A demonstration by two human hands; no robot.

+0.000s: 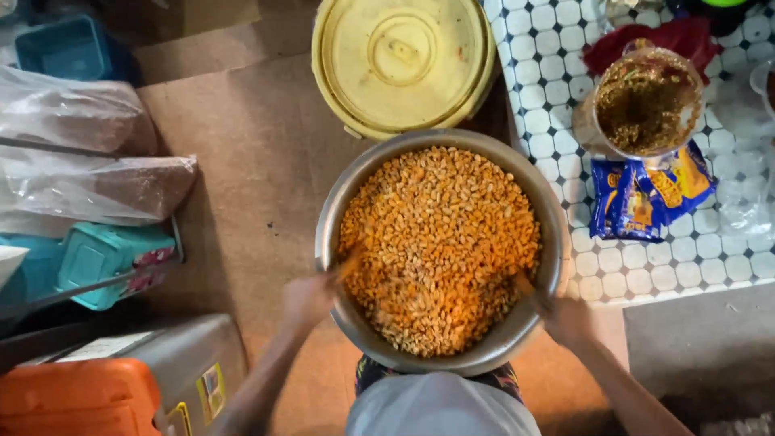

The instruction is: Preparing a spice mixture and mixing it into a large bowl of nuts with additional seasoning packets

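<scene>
We grip the metal bowl of orange peanuts at its rim, left hand and right hand both clamped on it.

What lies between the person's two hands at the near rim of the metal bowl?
In the head view, the orange-coated kernels heaped in the metal bowl fill the stretch between the left hand and right hand; both hands are motion-blurred at the rim.

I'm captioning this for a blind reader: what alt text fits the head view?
Seen from above, a left hand and right hand reach into a large metal bowl of orange-coated kernels. A yellow lidded bucket sits beyond it, and a jar of brown flakes stands on the tiled cloth.
</scene>
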